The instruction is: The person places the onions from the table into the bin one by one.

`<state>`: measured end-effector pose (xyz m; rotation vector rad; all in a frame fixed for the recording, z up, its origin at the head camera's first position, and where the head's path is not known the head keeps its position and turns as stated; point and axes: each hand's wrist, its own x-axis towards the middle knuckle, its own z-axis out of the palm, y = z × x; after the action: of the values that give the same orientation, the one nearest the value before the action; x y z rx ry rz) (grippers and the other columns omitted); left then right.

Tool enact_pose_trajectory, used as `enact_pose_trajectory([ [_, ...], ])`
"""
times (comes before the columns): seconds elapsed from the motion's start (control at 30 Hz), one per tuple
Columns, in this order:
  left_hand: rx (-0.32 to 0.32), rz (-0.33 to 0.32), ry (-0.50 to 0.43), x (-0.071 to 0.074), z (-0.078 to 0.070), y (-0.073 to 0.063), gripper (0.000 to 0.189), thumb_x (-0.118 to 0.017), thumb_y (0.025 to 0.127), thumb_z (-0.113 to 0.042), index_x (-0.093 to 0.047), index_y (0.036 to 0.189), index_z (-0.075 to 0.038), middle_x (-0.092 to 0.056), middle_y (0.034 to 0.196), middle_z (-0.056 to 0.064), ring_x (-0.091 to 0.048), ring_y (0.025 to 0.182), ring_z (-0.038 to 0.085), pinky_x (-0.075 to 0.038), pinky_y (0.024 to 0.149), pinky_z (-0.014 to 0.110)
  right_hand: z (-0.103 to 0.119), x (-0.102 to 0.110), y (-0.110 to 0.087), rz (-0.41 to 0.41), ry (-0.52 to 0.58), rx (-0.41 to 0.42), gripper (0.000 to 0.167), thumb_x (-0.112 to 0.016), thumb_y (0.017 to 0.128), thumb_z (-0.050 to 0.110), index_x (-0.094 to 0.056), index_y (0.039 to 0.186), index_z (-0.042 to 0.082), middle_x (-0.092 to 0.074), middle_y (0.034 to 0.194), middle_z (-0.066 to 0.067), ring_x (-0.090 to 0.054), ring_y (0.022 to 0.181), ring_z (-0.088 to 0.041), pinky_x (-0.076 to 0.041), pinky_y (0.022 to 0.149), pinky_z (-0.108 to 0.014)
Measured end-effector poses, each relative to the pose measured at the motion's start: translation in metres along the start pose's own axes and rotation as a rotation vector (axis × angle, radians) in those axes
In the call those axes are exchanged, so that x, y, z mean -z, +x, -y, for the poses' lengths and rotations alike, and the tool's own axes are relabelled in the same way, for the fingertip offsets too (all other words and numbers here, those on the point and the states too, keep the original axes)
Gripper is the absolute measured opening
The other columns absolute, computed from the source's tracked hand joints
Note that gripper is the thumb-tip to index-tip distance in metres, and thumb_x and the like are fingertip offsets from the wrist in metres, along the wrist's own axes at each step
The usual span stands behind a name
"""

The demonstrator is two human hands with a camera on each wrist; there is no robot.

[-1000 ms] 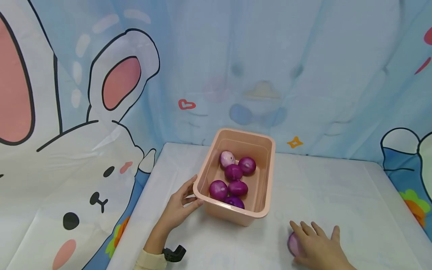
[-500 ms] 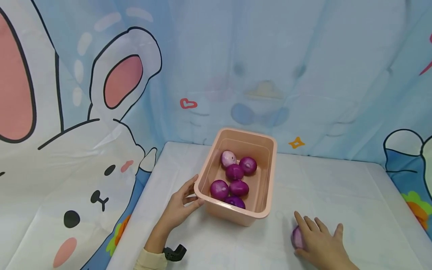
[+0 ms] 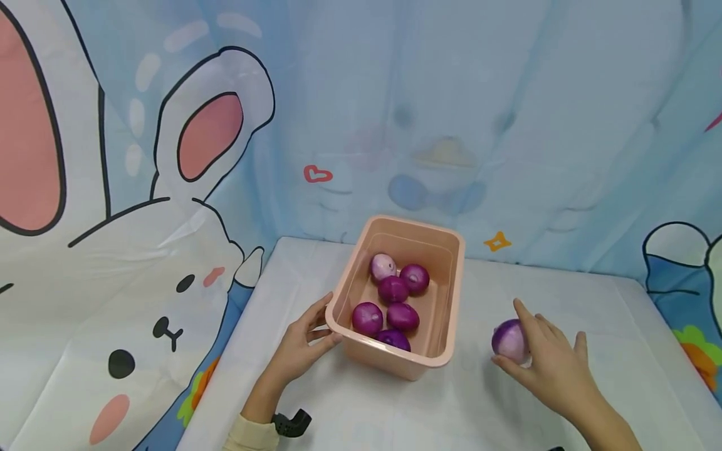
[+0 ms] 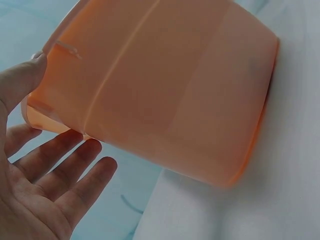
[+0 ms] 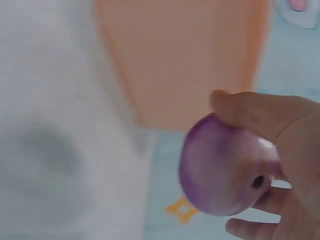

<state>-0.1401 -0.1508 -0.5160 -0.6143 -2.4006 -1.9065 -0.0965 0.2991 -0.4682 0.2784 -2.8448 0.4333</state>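
Observation:
A peach plastic bin (image 3: 389, 356) stands on the white-covered table, with several purple onions (image 3: 393, 289) inside. My left hand (image 3: 299, 351) holds its near left corner; in the left wrist view the thumb (image 4: 22, 80) lies at the rim and the other fingers reach along the wall. To the right of the bin, my right hand (image 3: 555, 366) pinches another onion (image 3: 509, 341), purple and pale, between thumb and fingers. That onion (image 5: 220, 165) appears above the table in the right wrist view, with a dark spot on it and the bin (image 5: 180, 60) beyond.
A blue printed curtain (image 3: 468, 113) hangs behind the table (image 3: 592, 313). At the left a sheet with a large rabbit print (image 3: 192, 238) borders the table edge. A black strap mount (image 3: 291, 423) sits on the left wrist.
My right hand has lifted the onion off the table and moved it away from me. The left hand and the bin have stayed in place.

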Motion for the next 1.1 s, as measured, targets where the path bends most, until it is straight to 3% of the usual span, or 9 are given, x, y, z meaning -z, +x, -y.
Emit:
enact_pose_trajectory([
  [0.1,-0.001,0.000,0.000,-0.001,0.000,0.000,0.080,-0.081,0.093,-0.019,-0.039,0.162,-0.026,-0.054,0.150,0.004,-0.059,0.129,0.025,-0.055,0.099,0.043,0.007,0.014,0.020,-0.095,0.130,0.039,0.116,-0.090,0.079,0.047,-0.023,0.166,0.007,-0.052,0.144,-0.033,-0.046,0.127,-0.059,0.002,0.096,-0.092],
  [0.17,0.007,-0.003,-0.003,0.000,0.001,-0.001,0.080,-0.082,0.093,-0.017,-0.040,0.161,-0.025,-0.054,0.149,0.005,-0.059,0.129,0.025,-0.055,0.099,0.045,0.014,0.022,0.034,-0.106,0.245,0.050,0.114,-0.089,0.083,0.042,-0.019,0.167,0.008,-0.047,0.150,-0.030,-0.044,0.132,-0.058,-0.002,0.100,-0.091],
  [0.3,0.030,-0.017,-0.009,-0.002,0.000,-0.001,0.082,-0.082,0.092,-0.011,-0.040,0.161,-0.021,-0.054,0.150,0.008,-0.059,0.129,0.029,-0.054,0.100,0.052,0.031,0.034,0.060,-0.046,0.476,0.021,0.111,-0.085,0.089,0.035,-0.009,0.169,0.025,-0.040,0.160,-0.019,-0.036,0.143,-0.050,-0.023,0.103,-0.086],
  [0.4,0.039,-0.033,-0.001,-0.003,-0.004,-0.001,0.082,-0.081,0.091,-0.007,-0.039,0.161,-0.014,-0.053,0.151,0.013,-0.058,0.129,0.034,-0.052,0.100,0.056,0.044,0.040,0.081,0.012,0.645,0.011,0.105,-0.081,0.094,0.030,-0.008,0.168,0.032,-0.039,0.162,-0.013,-0.032,0.148,-0.042,-0.029,0.109,-0.076],
  [0.5,0.041,-0.036,0.002,-0.004,-0.015,-0.002,0.081,-0.080,0.092,-0.006,-0.038,0.161,-0.009,-0.053,0.150,0.016,-0.058,0.130,0.036,-0.051,0.100,0.059,0.055,0.043,0.101,0.073,0.802,0.024,0.095,-0.074,0.100,0.026,-0.009,0.169,0.027,-0.039,0.162,-0.014,-0.037,0.147,-0.037,-0.039,0.115,-0.049],
  [0.57,0.042,-0.032,-0.008,-0.004,-0.024,-0.003,0.080,-0.080,0.092,-0.006,-0.038,0.161,-0.007,-0.053,0.150,0.018,-0.057,0.130,0.037,-0.050,0.101,0.061,0.061,0.043,0.113,0.109,0.900,0.020,0.087,-0.069,0.103,0.025,-0.011,0.169,0.023,-0.039,0.161,-0.016,-0.041,0.145,-0.033,-0.042,0.111,-0.028],
  [0.63,0.037,-0.024,-0.017,-0.004,-0.031,-0.004,0.079,-0.079,0.093,-0.006,-0.038,0.160,-0.006,-0.053,0.150,0.018,-0.057,0.130,0.038,-0.049,0.101,0.062,0.066,0.044,0.123,0.143,1.036,0.023,0.081,-0.063,0.106,0.022,-0.012,0.168,0.020,-0.034,0.162,-0.020,-0.041,0.144,-0.030,-0.043,0.105,-0.018],
  [0.83,0.020,-0.024,-0.015,-0.004,-0.033,-0.005,0.077,-0.079,0.093,-0.006,-0.040,0.159,-0.006,-0.053,0.150,0.018,-0.058,0.129,0.038,-0.051,0.100,0.061,0.078,0.046,0.149,0.198,1.436,0.067,0.073,-0.054,0.108,0.013,-0.011,0.166,0.008,-0.018,0.163,-0.026,-0.039,0.142,-0.026,-0.034,0.117,-0.030],
  [1.1,0.031,-0.031,0.016,-0.005,-0.008,-0.001,0.082,-0.081,0.092,-0.007,-0.038,0.161,-0.013,-0.052,0.152,0.012,-0.058,0.129,0.034,-0.053,0.099,0.056,0.086,0.044,0.167,0.220,1.445,0.064,0.075,-0.056,0.107,0.013,-0.011,0.167,0.010,-0.020,0.164,-0.024,-0.037,0.144,-0.027,-0.032,0.119,-0.031],
])
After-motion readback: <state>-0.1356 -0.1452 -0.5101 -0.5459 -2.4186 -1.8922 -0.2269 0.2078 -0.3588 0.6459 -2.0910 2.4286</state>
